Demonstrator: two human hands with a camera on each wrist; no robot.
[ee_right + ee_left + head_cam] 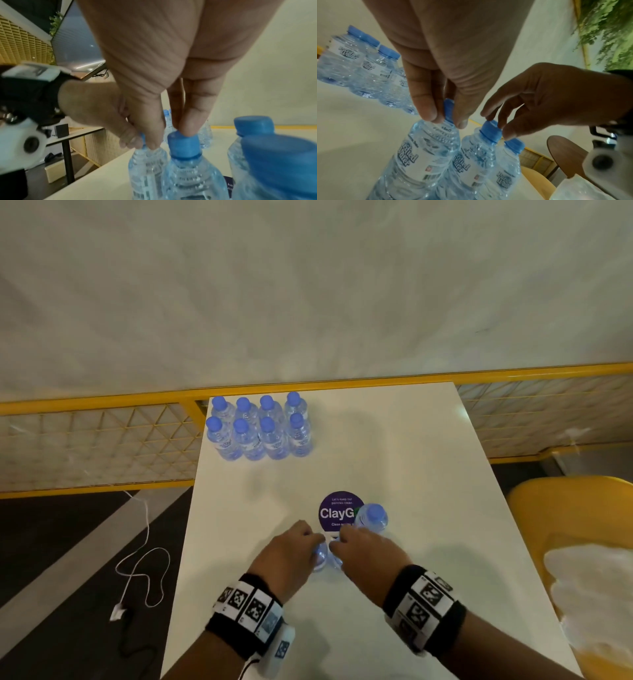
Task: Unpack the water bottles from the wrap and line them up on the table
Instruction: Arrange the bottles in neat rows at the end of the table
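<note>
Both hands sit side by side at the near middle of the tabletop point(411, 446), each over its own upright bottle. The left hand point(291, 553) pinches the cap of the left bottle point(426, 155) between fingers point(424, 105) and thumb; the right hand point(368, 553) has fingertips closed on the cap of the neighbouring bottle point(187, 173) — both long axes vertical, straight below the fingers. Eight bottles point(260, 426) already stand in two rows at the far left, so the carry runs away and leftward, the left hand nearer. A further bottle point(371, 518) waits just right.
</note>
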